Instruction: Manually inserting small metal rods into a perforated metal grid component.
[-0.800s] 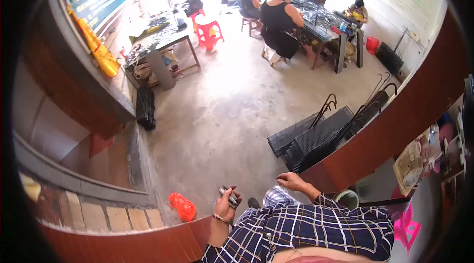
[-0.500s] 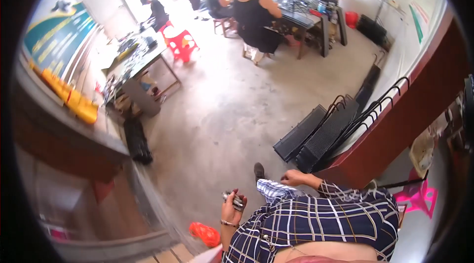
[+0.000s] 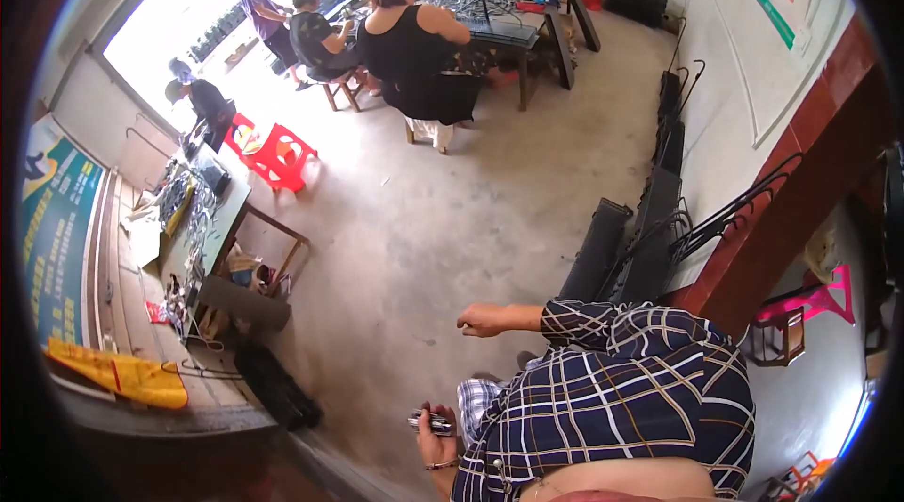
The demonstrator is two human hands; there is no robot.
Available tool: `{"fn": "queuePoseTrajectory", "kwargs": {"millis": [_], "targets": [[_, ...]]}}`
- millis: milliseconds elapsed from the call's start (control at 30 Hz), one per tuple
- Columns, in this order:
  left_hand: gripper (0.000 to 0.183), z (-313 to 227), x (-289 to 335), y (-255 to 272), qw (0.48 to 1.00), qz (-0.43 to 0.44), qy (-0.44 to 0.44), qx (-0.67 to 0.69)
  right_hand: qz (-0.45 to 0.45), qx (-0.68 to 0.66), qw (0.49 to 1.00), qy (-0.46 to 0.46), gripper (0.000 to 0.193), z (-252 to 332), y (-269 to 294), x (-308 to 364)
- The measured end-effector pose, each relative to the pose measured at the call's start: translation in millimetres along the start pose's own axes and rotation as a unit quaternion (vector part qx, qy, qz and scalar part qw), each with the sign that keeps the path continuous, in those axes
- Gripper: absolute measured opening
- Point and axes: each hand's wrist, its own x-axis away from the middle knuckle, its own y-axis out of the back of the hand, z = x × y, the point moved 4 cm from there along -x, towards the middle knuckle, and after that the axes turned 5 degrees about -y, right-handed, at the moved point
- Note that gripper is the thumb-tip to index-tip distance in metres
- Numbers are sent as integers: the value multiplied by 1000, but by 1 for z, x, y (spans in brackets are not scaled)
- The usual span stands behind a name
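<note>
A small dark device (image 3: 429,423) is gripped in the left hand (image 3: 435,441) low beside the shirt (image 3: 612,398) – the right hand (image 3: 482,319), loosely curled, holds nothing – so it could be dropped onto the concrete floor (image 3: 414,229).

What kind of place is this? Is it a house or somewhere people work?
Probably a small workshop. Several people sit on stools around a long table piled with dark wires or small parts, a side bench holds more, and black crates lean on the wall over a bare concrete floor.
</note>
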Motion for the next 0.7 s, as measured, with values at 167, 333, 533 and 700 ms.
{"fn": "queuePoseTrajectory", "kwargs": {"millis": [167, 333, 533, 700], "targets": [[19, -39, -86, -39, 997, -7, 48, -63, 33, 41, 994, -101, 29, -55, 4, -43], [21, -93, -185, -107, 986, 76, 120, -84, -11, 47, 981, -188, 28, -69, 28, -65], [22, -178, -263, -192, 970, 133, 129, -159, -55, 29, 964, -259, 29, -56, 79, -134], [24, -217, -284, -313, 975, 137, 105, -141, -65, 5, 971, -232, 28, -41, 198, -179]]}}
